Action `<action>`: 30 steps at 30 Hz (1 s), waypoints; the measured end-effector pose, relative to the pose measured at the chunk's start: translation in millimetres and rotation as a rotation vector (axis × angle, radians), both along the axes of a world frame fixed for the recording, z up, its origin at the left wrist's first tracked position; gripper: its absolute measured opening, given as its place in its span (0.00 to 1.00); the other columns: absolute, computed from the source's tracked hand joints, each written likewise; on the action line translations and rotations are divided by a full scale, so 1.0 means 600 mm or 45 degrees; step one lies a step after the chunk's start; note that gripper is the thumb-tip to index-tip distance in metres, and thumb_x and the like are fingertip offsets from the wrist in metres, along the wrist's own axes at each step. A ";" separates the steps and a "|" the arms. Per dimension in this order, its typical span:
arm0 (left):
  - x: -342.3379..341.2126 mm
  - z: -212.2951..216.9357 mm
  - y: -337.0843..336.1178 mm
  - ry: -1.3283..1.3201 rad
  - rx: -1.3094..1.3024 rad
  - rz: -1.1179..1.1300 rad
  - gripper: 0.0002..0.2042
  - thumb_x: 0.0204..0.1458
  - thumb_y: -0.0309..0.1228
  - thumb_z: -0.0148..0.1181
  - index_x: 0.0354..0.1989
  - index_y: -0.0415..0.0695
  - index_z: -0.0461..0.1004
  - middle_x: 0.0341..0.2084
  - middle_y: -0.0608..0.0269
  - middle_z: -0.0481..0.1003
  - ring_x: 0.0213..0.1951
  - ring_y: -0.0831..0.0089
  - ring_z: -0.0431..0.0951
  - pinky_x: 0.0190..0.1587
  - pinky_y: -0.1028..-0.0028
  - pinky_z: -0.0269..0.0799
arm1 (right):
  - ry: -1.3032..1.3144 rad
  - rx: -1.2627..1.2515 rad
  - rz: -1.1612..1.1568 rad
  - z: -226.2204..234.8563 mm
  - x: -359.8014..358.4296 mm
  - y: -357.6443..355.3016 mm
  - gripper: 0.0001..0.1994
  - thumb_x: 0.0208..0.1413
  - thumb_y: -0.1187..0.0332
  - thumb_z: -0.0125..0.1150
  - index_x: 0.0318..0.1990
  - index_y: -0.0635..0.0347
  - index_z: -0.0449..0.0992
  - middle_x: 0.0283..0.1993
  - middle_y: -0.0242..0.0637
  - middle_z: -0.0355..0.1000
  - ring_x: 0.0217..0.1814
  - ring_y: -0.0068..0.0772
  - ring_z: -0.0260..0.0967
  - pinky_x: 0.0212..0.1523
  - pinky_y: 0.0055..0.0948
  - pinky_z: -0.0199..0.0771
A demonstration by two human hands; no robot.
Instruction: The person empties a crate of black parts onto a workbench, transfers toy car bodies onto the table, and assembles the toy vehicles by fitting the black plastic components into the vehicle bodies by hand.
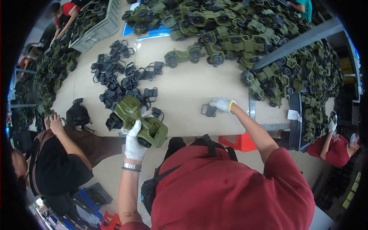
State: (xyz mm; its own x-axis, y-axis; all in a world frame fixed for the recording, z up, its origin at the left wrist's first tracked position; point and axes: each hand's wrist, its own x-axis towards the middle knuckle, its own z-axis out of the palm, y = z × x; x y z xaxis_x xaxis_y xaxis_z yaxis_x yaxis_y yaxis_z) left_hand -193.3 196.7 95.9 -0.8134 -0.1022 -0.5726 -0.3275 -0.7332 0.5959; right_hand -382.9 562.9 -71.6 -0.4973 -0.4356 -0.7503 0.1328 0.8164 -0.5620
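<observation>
My left hand [135, 142], in a white glove, grips a green toy jeep [132, 111] above the table's near edge. The jeep is tilted, with a dark wheel low beside my fingers. Over to the right, my gloved right hand [222, 104] is closed on a small dark grey plastic part [209, 110] at the tabletop. That part looks like a little frame with a block on it. Left of centre lies a loose pile of similar dark grey parts [111, 71], partly hidden behind the jeep.
Green toy jeeps [241, 44] heap across the far and right table, beneath a slanted grey metal bar [299, 42]. A grey crate [96, 34] of jeeps stands far left. Co-workers sit at left [57, 165] and right [337, 149]. A red stool [243, 142] is under the table.
</observation>
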 end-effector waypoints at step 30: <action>-0.093 0.054 0.224 0.353 -0.423 -0.030 0.20 0.61 0.34 0.58 0.60 0.42 0.67 0.52 0.63 0.73 0.52 0.73 0.74 0.54 0.70 0.72 | 1.183 -0.957 0.062 0.321 0.129 -0.069 0.41 0.42 0.64 0.70 0.67 0.58 0.62 0.68 0.44 0.60 0.59 0.51 0.59 0.62 0.44 0.62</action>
